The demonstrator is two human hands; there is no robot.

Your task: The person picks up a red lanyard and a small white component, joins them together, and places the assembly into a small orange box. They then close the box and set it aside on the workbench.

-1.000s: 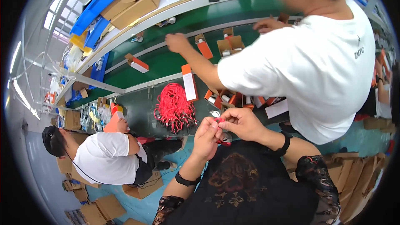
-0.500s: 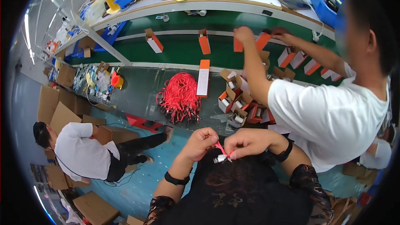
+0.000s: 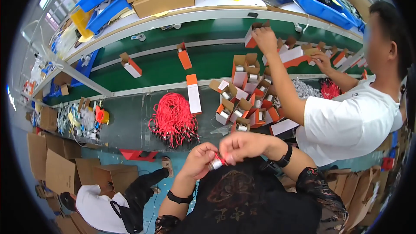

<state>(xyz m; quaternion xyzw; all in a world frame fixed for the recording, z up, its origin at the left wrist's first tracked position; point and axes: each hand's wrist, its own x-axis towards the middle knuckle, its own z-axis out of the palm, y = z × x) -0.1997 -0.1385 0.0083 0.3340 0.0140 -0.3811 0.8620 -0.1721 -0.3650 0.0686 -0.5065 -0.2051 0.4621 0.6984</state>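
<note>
Close in front of my body, my left hand (image 3: 200, 159) is closed, thumb and fingers on a small white-and-silver piece (image 3: 215, 164). A short bit of red strap (image 3: 223, 159) runs from that piece toward my right hand (image 3: 243, 144). The right fingers are pinched on the strap and slightly smeared by motion. Beyond my hands, on the dark bench, lies a bundle of red straps (image 3: 174, 119) with black ends. Beside the bundle a slim orange-and-white box (image 3: 194, 95) lies on the bench.
Open orange-and-white boxes (image 3: 238, 112) with white items inside crowd the bench at right. A co-worker in a white shirt (image 3: 342, 125) reaches over the green conveyor (image 3: 158, 52), one hand on a box. Another person (image 3: 99, 208) is near cartons (image 3: 115, 177) at lower left.
My view has shifted, so the bench things sit further left. My hands have come closer together around the small piece. The co-worker's left-side hand now holds a box farther back over the conveyor.
</note>
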